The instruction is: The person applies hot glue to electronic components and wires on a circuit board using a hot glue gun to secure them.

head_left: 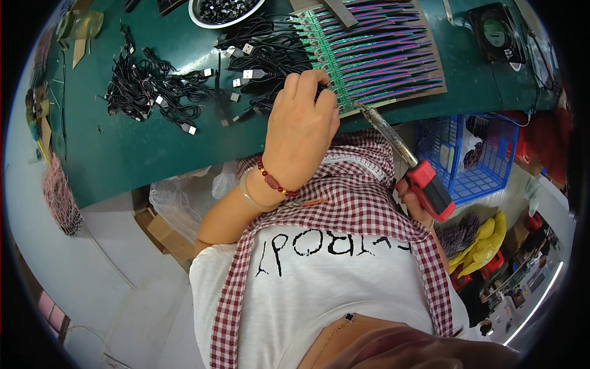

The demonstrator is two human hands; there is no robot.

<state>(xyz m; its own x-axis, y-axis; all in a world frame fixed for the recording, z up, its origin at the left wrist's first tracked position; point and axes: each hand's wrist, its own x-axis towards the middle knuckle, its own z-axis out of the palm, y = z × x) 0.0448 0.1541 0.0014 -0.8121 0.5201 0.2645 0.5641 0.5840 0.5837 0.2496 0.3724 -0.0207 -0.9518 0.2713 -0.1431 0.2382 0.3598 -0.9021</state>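
Note:
My right hand (416,203) grips a red and black soldering iron (430,189). Its metal tip reaches the near corner of a row of green circuit boards (335,61). Purple, blue and dark wires run rightward from these boards across a flat brown board (433,55). My left hand (304,129) is at the boards' left edge with its fingers curled together; whatever they pinch is hidden beneath them. Black USB cables (276,61) lie against the left side of the boards and pass close to these fingers.
Another heap of black USB cables (147,86) lies farther left on the green table (92,163). A white bowl (224,24) of small dark parts stands at the back. A grey bar (339,13) rests across the boards. A blue basket (485,181) stands beyond the table's edge at right.

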